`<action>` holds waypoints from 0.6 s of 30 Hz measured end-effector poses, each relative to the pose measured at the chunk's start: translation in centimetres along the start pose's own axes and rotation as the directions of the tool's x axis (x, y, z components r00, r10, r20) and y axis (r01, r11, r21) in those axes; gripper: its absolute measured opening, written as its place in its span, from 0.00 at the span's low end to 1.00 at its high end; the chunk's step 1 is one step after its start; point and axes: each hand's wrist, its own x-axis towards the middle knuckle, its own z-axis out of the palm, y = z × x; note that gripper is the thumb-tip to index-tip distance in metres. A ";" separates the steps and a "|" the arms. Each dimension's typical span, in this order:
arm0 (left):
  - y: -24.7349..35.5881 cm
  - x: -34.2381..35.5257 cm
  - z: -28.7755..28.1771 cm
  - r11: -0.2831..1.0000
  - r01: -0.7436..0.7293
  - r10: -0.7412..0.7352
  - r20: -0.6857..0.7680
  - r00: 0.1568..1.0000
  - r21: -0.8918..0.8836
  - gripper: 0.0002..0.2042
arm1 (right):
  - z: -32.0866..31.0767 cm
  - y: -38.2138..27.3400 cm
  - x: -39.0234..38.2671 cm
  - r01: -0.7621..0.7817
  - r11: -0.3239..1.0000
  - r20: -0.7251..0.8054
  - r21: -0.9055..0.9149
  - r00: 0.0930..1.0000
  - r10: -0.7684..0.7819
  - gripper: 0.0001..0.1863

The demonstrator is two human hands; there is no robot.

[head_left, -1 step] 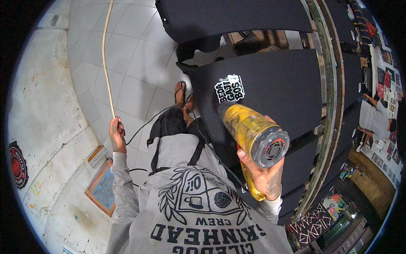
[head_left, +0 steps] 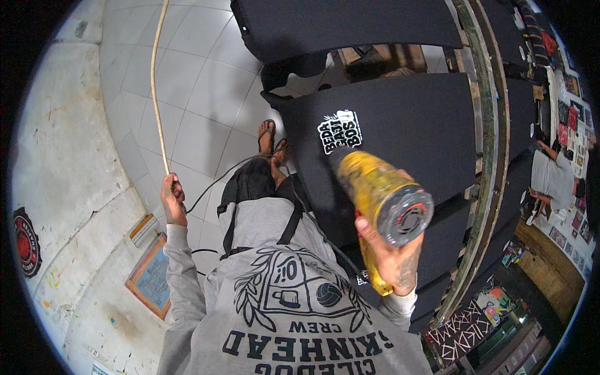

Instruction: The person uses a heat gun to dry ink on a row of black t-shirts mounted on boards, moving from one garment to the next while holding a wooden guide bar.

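Note:
My left hand (head_left: 174, 199) is closed on a long, thin pale rod or cord (head_left: 159, 106) at the left. My right hand (head_left: 395, 256) grips a worn yellow heat gun (head_left: 369, 181) with a dark round rear end, tilted with its nozzle toward a white-and-black printed design (head_left: 339, 132). That print lies on black fabric (head_left: 419, 125) spread over a flat board. The nozzle appears just below the print; whether it touches the fabric I cannot tell. A dark cable (head_left: 219, 175) loops past my legs, and my sandalled feet (head_left: 267, 137) stand beside the board.
More black-covered boards (head_left: 344, 19) line a long rail (head_left: 487, 156). Grey tiled floor (head_left: 200, 75) lies at the left, beside a scuffed white surface (head_left: 69, 112) bearing a framed panel (head_left: 147, 274). Another person (head_left: 550, 175) in grey is at the far right, near pinned papers (head_left: 569, 231).
My right hand and the heat gun have shifted slightly to the right along the fabric. My left hand holds the same position.

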 end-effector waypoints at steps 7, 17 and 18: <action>-2.6 0.5 -1.6 0.992 -0.029 0.015 -0.114 0.993 -0.120 0.15 | 0.0 0.1 -0.3 -0.029 1.000 0.022 0.006 0.999 0.029 0.49; 1.0 -0.5 -1.1 0.991 0.106 -0.088 -0.210 0.974 0.077 0.22 | -1.4 0.2 0.5 -0.077 0.994 -0.059 -0.081 0.996 0.073 0.44; 1.0 -0.6 -0.9 0.994 0.080 -0.063 -0.213 0.975 0.071 0.22 | -1.5 0.4 0.2 -0.020 0.990 0.005 -0.137 1.000 0.021 0.44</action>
